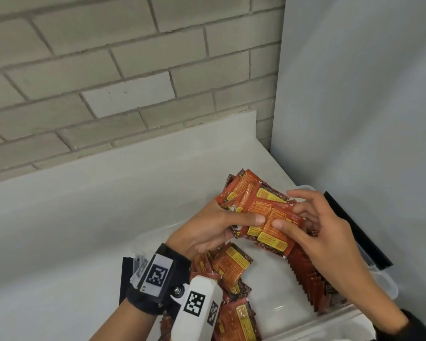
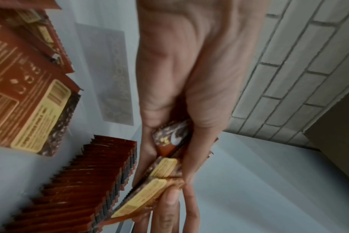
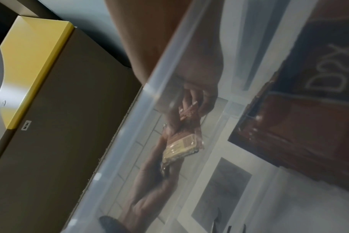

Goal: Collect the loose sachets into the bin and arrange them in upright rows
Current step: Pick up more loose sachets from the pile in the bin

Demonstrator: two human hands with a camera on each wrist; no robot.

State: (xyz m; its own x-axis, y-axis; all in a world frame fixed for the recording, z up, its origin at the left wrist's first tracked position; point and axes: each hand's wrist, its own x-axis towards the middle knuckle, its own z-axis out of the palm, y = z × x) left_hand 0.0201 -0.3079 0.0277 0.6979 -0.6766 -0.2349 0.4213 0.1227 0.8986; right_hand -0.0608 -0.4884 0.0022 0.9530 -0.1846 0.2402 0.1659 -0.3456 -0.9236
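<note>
A stack of red and yellow sachets [image 1: 263, 210] is held over the clear plastic bin [image 1: 385, 281]. My left hand [image 1: 221, 222] grips its left end, thumb across the front face. My right hand [image 1: 303, 212] pinches its right end between thumb and fingers. The left wrist view shows my left hand [image 2: 189, 94] wrapped round the stack's edge [image 2: 163, 167]. An upright row of sachets [image 1: 308, 279] [image 2: 86, 181] stands along the bin's right side. Loose sachets [image 1: 231, 267] [image 2: 30, 97] lie flat at its left. In the right wrist view, through the bin wall [image 3: 149, 110], the held stack [image 3: 181, 146] is blurred.
The bin stands on a white counter [image 1: 84, 217] in a corner between a brick wall [image 1: 108, 70] and a white panel [image 1: 354, 94]. A black strip [image 1: 354, 230] lies behind the bin. A brown box with a yellow top [image 3: 36, 63] is outside the bin.
</note>
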